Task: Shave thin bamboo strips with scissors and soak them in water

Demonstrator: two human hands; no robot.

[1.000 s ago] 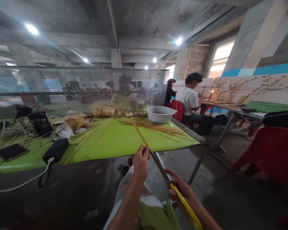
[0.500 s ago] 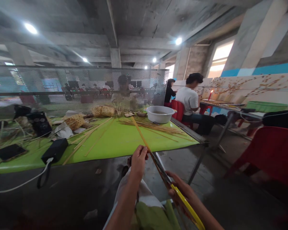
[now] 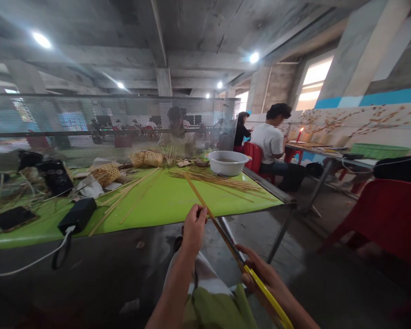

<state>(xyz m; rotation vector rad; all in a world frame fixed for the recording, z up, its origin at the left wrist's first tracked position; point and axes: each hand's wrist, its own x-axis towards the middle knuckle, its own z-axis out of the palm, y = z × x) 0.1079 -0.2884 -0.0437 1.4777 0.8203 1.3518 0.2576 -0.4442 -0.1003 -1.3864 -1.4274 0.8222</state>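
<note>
My left hand (image 3: pixel 194 230) is closed, pinching a long flat bamboo strip (image 3: pixel 195 189) in front of the table edge. The strip's far end reaches over the green tabletop, and its near part runs back toward my right hand (image 3: pixel 265 276). That hand is closed around what look like scissors with yellow handles (image 3: pixel 271 296). Their metal blades lie along the strip, pointing toward my left hand. Whether the blades are apart or together is hard to make out. My right fingers are partly hidden behind the handles.
On the green-covered table (image 3: pixel 157 201) lie thin bamboo sticks (image 3: pixel 222 182), woven bamboo pieces (image 3: pixel 104 173) and a black box (image 3: pixel 77 214) with a white cable. A white basin (image 3: pixel 228 163) stands at the right corner. A co-worker (image 3: pixel 267 137) sits beyond; a red chair (image 3: pixel 380 219) is at right.
My left hand has shifted slightly left and nearer, and the strip's far end has moved the same way. The scissors and my right hand stay almost in place.
</note>
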